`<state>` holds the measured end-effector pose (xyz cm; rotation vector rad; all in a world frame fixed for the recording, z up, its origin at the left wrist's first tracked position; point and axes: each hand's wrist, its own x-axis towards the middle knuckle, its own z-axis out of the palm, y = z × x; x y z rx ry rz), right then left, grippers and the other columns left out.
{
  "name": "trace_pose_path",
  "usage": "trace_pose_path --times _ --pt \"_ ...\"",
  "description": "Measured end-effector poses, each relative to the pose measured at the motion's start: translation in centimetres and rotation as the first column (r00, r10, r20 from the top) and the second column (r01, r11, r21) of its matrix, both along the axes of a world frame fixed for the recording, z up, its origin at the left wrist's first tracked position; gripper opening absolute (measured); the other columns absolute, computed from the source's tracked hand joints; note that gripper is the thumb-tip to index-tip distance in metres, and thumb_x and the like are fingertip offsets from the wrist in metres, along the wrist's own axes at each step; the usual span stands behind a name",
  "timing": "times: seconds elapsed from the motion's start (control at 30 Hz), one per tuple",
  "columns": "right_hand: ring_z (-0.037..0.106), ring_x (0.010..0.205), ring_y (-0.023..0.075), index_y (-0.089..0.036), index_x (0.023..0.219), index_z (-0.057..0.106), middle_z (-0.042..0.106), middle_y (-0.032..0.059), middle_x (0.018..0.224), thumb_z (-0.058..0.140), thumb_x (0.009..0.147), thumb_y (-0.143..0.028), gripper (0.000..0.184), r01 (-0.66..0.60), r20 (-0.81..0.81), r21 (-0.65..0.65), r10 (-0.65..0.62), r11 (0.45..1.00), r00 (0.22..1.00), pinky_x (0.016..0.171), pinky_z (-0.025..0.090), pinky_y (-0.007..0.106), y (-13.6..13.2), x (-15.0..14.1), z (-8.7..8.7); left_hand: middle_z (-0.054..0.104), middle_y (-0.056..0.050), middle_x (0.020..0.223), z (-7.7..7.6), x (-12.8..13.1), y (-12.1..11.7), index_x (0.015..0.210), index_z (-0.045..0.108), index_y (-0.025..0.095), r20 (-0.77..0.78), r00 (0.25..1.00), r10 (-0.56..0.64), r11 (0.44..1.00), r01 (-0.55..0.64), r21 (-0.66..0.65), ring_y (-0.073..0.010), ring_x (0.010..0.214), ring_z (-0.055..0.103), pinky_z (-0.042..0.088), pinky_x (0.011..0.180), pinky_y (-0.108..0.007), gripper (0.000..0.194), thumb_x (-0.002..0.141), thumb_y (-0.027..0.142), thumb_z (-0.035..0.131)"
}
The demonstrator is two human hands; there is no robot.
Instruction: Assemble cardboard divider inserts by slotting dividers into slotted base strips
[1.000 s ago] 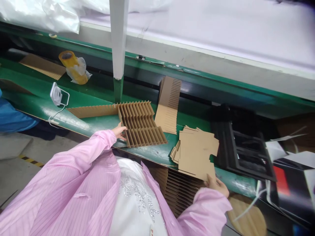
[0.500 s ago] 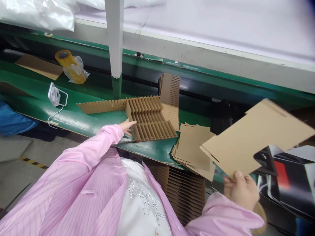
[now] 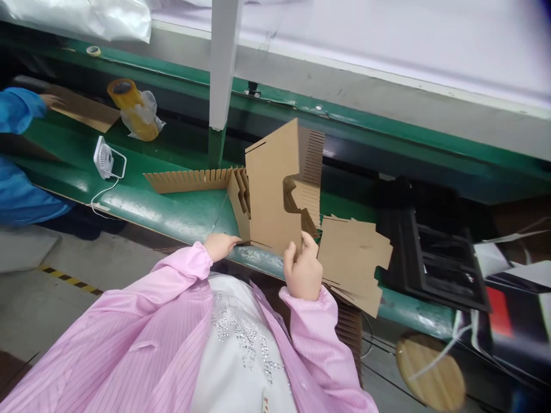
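Note:
A notched cardboard sheet [image 3: 272,195] stands upright in front of me, gripped along its lower right edge by my right hand [image 3: 303,269]. Behind it is a slotted cardboard divider [image 3: 240,201], mostly hidden by the sheet. My left hand [image 3: 220,246] is closed at the divider's lower left corner, its fingertips on the cardboard edge. From that divider a comb-cut cardboard strip [image 3: 187,181] extends left. To the right of my right hand lies a stack of flat cardboard sheets [image 3: 350,255].
Slotted strips [image 3: 313,158] lean behind the sheet. Left on the green bench [image 3: 172,221] are a small white fan [image 3: 104,159] and a yellow tape roll [image 3: 135,112]. A white post [image 3: 224,69] rises at the back. A co-worker's blue sleeve [image 3: 19,109] shows far left; a wooden stool [image 3: 430,370] stands lower right.
My right hand has carried the cardboard sheet left from over the bench's right side and turned it upright before the divider. My left hand's spread fingers have closed lower down at the divider's corner.

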<state>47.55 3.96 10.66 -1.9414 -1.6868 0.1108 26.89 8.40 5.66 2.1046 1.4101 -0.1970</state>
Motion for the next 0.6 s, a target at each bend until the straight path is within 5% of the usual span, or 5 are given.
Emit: trace_pose_path --times 0.23,0.6 --pt "0.055 0.047 0.0144 -0.009 0.122 0.055 0.068 0.0072 0.080 0.034 0.093 -0.032 0.042 -0.065 0.275 -0.027 0.070 0.997 0.959 0.045 0.032 0.027 0.8 -2.0 1.4 0.070 -0.005 0.115 -0.3 0.3 -0.5 0.130 0.058 0.030 -0.023 0.999 0.030 0.999 -0.030 0.023 -0.0228 0.101 0.067 0.051 0.083 -0.031 0.039 0.098 0.028 0.036" --pt "0.048 0.043 0.0130 -0.008 0.123 0.054 0.063 0.0064 0.066 0.035 0.090 -0.031 0.045 -0.057 0.258 -0.135 0.090 0.989 0.962 0.043 0.030 0.025 1.4 -2.7 2.2 0.071 -0.005 0.113 -1.2 0.4 -0.5 0.127 0.060 0.031 0.037 0.995 0.097 0.995 -0.098 0.029 -0.0224 0.099 0.068 0.050 0.082 -0.029 0.038 0.096 0.029 0.039"
